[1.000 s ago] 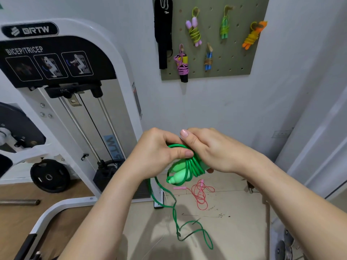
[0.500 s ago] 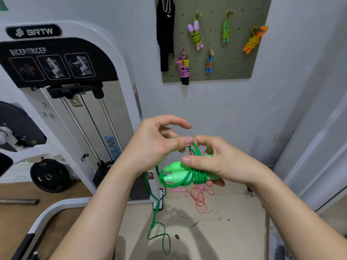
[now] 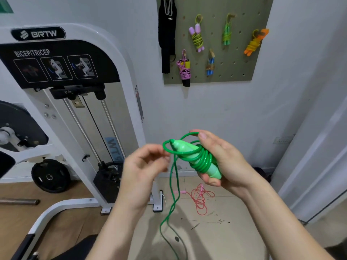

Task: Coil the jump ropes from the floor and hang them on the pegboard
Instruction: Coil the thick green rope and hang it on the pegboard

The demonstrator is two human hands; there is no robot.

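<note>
Right hand [image 3: 229, 162] is gripping the paired handles [image 3: 183, 147] of the green rope [image 3: 203, 159]. Its fingers are curling under the bundle from the far right side. The thumb is sitting on top and pinning a small loop [image 3: 187, 135] above the handles.

Several turns are lying tight round the middle of the handles. The bundle's long axis is running diagonally, with the cord-end tips up and left and the butts down and right, in the palm.

Key relation: the unwound tail [image 3: 172, 194] is leaving the bundle at the upper-left tips and dropping straight down to the floor [image 3: 234, 231]. That puts it just right of the left hand [image 3: 142, 169]'s fingertips, so the left hand is the nearer one to the tail.

The left hand is motion-blurred, palm facing right, fingers loosely curled. Whether it is pinching the tail or only sitting beside it cannot be told.

Judgement: wrapping is looking part done, with a long run of slack hanging. The next turn is going to need the left hand to carry the tail round the short axis of the bundle while the right thumb is holding the loop.

Pegboard [image 3: 234, 72] is hanging on the wall, far and above, well apart from both hands, with five coiled ropes hung on it. The pink rope [image 3: 201, 199] is lying uncoiled on the floor, below the right hand.
</note>
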